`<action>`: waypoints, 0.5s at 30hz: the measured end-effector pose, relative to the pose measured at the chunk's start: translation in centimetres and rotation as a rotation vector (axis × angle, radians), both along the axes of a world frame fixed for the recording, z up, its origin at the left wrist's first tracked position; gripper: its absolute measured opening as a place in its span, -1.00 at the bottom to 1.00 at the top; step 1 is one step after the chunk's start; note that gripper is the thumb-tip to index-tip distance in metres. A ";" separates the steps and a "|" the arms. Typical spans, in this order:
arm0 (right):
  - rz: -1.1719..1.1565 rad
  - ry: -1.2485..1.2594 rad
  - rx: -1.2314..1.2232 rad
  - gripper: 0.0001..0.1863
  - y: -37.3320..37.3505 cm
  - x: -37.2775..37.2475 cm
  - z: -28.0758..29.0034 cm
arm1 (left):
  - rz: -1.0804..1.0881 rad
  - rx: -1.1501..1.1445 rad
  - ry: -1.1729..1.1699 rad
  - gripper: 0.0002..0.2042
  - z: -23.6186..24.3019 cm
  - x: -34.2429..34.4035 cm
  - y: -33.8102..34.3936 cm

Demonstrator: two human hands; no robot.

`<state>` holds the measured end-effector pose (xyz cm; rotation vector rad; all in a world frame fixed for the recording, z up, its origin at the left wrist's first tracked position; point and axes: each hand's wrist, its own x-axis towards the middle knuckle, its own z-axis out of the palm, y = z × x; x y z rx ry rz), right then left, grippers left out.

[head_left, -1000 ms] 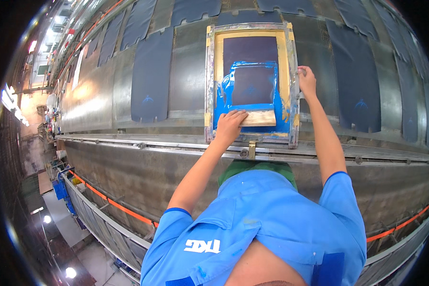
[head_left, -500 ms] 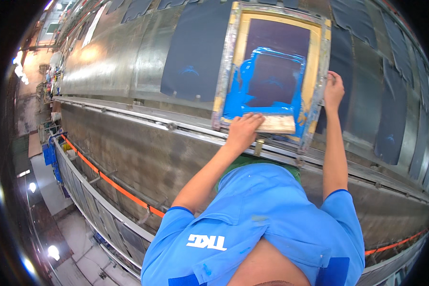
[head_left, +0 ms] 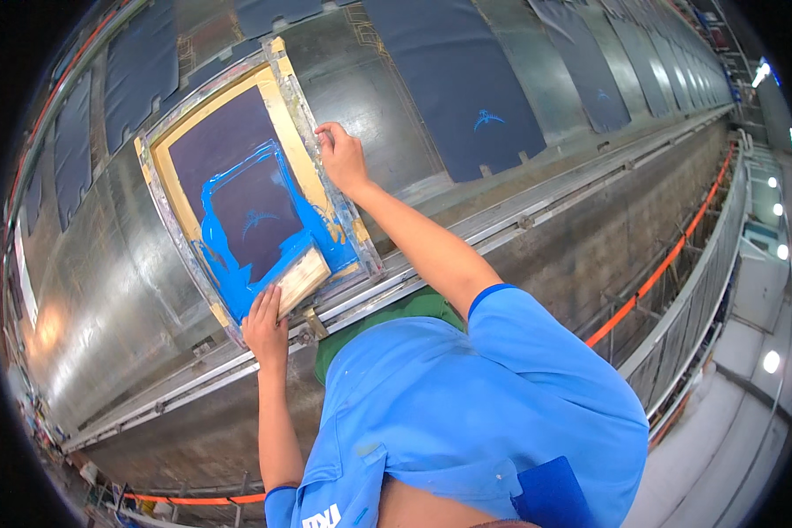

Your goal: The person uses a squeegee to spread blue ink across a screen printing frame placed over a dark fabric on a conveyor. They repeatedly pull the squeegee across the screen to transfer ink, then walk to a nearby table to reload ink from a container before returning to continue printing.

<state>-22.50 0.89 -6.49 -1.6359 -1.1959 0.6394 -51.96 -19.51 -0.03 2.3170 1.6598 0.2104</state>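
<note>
A screen-printing frame (head_left: 178, 231) with a worn, paint-marked rim lies on the long metal table. Its mesh is edged in yellow, and wet blue ink (head_left: 224, 261) rings a dark middle window with a fine blue motif. My left hand (head_left: 264, 333) is closed on the end of a squeegee (head_left: 304, 280) with a pale wooden handle, lying slanted across the ink near the frame's close end. At the frame's right side, my right hand (head_left: 341, 160) has its bent fingers closed on the outer edge. The fingertips are partly hidden.
Dark fabric panels (head_left: 453, 88) lie spaced along the metal table (head_left: 123, 273); some bear a small blue motif. A metal rail (head_left: 537, 216) runs along the near edge, with a small bracket (head_left: 313, 324) beside the frame. An orange strip (head_left: 660, 273) follows the lower railing.
My view has swung round, so the frame appears farther left and tilted. The squeegee has turned from nearly level to slanted, with my left hand still on it. My right hand stays at the frame's edge.
</note>
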 end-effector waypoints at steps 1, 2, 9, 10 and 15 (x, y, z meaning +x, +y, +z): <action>-0.010 0.002 -0.011 -0.86 0.1 -0.2 0.0 | -0.009 0.004 -0.010 -0.31 -0.1 -0.8 -0.1; -0.018 0.005 -0.022 -0.86 0.1 -0.3 0.1 | -0.014 0.006 -0.020 -0.30 -0.4 -1.4 -0.2; -0.027 -0.150 -0.134 -0.77 0.0 -0.4 -1.6 | -0.158 0.084 -0.049 -0.39 -1.8 -3.6 -2.3; -0.032 -0.169 -0.161 -0.77 0.0 -0.1 -1.6 | -0.156 0.103 -0.048 -0.41 -1.6 -3.4 -1.6; 0.139 -0.608 -0.253 -0.69 -0.1 1.0 0.7 | -0.083 0.220 -0.030 -0.48 -2.9 -2.0 6.0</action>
